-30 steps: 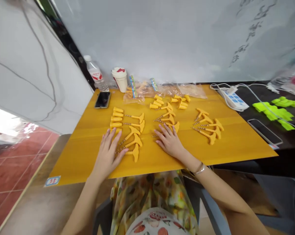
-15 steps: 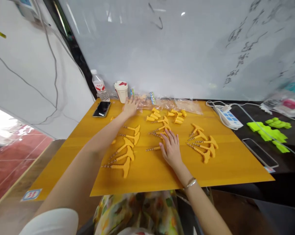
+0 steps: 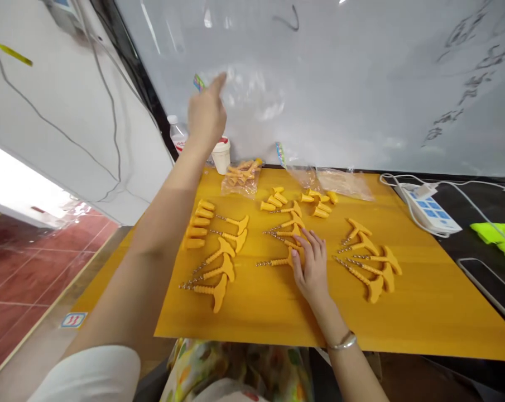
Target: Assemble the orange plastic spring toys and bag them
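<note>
Raised in front of the whiteboard, my left hand [image 3: 208, 114] is closed on a clear plastic bag [image 3: 254, 92] with a colourful header strip. My right hand [image 3: 313, 262] lies with its fingers stretched over the middle group of yellow T-handled ground screws, touching the handle of the nearest screw [image 3: 282, 262]. Another fan of these screws [image 3: 219, 290] lies at the left, and a third group [image 3: 371, 265] at the right. Several yellow caps [image 3: 200, 221] are lined up beside my left forearm. More caps [image 3: 319, 202] lie behind the middle screws.
A clear bag with yellow parts [image 3: 241, 174] sits near a white cup [image 3: 221, 156] and a water bottle [image 3: 177, 134]. Flat plastic bags [image 3: 344, 183] lie along the whiteboard [image 3: 340, 84]. Rightward are a power strip [image 3: 430, 209], a phone [image 3: 489, 285] and neon-green pieces [image 3: 497, 234].
My left hand has risen from the bags at the back of the table, lifting a clear bag. My right hand stays by the middle screws. The view has shifted slightly.
</note>
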A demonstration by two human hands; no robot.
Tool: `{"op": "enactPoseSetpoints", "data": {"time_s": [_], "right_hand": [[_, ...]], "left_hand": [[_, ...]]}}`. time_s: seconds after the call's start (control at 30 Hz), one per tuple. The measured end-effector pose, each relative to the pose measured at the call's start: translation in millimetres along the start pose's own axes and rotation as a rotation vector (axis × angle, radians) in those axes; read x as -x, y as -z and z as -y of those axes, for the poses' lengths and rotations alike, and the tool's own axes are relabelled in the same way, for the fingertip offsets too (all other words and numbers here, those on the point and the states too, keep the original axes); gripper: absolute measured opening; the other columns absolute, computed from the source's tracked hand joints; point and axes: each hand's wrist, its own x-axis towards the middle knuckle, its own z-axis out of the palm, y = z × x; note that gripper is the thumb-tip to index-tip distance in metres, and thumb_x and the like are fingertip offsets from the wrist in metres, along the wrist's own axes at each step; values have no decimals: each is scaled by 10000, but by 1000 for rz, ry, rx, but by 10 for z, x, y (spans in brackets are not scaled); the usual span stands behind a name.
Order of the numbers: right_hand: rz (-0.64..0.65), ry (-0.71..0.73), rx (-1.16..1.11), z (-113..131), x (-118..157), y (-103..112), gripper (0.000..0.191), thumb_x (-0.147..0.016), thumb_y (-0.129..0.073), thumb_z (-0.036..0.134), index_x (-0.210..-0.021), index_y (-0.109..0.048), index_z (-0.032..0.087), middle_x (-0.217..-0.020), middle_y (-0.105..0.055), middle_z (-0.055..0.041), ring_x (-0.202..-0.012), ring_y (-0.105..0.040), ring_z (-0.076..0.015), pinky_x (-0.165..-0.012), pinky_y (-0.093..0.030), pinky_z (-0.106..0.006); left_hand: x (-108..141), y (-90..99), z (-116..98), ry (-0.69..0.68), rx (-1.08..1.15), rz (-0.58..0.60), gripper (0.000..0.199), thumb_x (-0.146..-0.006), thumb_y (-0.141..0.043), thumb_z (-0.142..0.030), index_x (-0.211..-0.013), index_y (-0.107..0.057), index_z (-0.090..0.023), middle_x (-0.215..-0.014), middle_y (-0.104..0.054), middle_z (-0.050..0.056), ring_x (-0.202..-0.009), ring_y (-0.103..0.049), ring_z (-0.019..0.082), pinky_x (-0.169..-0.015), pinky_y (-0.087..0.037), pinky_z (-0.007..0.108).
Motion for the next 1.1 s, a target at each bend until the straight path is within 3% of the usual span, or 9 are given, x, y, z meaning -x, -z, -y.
{"op": "enactPoseSetpoints", "data": {"time_s": [0.07, 0.13, 0.2, 0.27, 0.43, 0.53, 0.63, 0.87, 1.1], "right_hand": [[-7, -4, -2, -16, 1, -11, 346, -981, -468, 228, -1326, -491, 225, -1396, -543, -152, -1360, -431, -298, -1115, -321, -605], [-11, -15, -5, -30, 4, -22, 349, -980, -470, 239, -1327, -497, 224, -1381, -549, -156, -1355, -432, -303, -1107, -332, -601], [-10, -30, -8, -39, 6, -32, 347, -980, -464, 248, -1324, -503, 226, -1374, -550, -156, -1351, -435, -306, -1101, -337, -602], [-9, -40, -7, -42, 9, -41, 339, -983, -452, 250, -1317, -508, 229, -1371, -553, -153, -1345, -444, -303, -1102, -334, -606], [-13, -59, 13, -44, 15, -50, 323, -986, -445, 236, -1301, -514, 221, -1370, -557, -158, -1340, -452, -296, -1108, -327, -610], [-10, -62, 9, -42, 19, -53, 320, -984, -440, 232, -1294, -520, 225, -1368, -555, -155, -1347, -446, -289, -1113, -331, -594], [8, -65, 21, -37, 22, -57, 308, -982, -441, 221, -1279, -523, 221, -1379, -552, -149, -1360, -435, -278, -1130, -312, -588], [12, -86, 41, -11, 14, -59, 284, -979, -448, 214, -1250, -535, 222, -1363, -568, -144, -1346, -451, -270, -1134, -316, -580], [49, -113, 38, 40, -5, -35, 280, -976, -454, 232, -1237, -557, 226, -1352, -574, -132, -1336, -454, -270, -1143, -325, -579]], "left_hand": [[-43, 101, -96, -80, 90, -140, 532, -991, -255, -63, -1514, -294, -150, -1567, -412, -23, -1389, -397, 98, -1207, -261, 311], [-37, -2, -242, -162, 130, -167, 620, -927, -240, 18, -1523, -287, -146, -1593, -370, -27, -1434, -342, 60, -1203, -253, 265], [28, -284, -420, -216, 100, -22, 653, -928, -217, 12, -1554, -242, -171, -1610, -335, 1, -1471, -301, 81, -1195, -276, 288], [142, -672, -591, -258, 7, 241, 681, -942, -210, 1, -1582, -182, -229, -1643, -252, 44, -1500, -263, 144, -1193, -298, 358], [422, -1588, -775, -377, -73, 651, 749, -896, -574, -294, -1574, -259, -250, -1640, -237, 143, -1515, -203, 365, -1175, -297, 513], [461, -1922, -753, -371, -153, 798, 864, -820, -654, -426, -1569, -274, -222, -1607, -292, 200, -1480, -247, 438, -1154, -266, 591], [440, -2128, -753, -364, -207, 838, 868, -787, -675, -482, -1541, -331, -226, -1503, -472, 198, -1414, -386, 414, -1157, -228, 609], [427, -2266, -882, -266, -195, 804, 423, -860, -543, -191, -1266, -640, -118, -1295, -644, 218, -1219, -606, 318, -1014, -474, 425], [45, -1718, -1086, -80, -126, 456, 425, -994, -310, -182, -1314, -567, -73, -1255, -630, 231, -1226, -587, 320, -1028, -459, 454]]}}
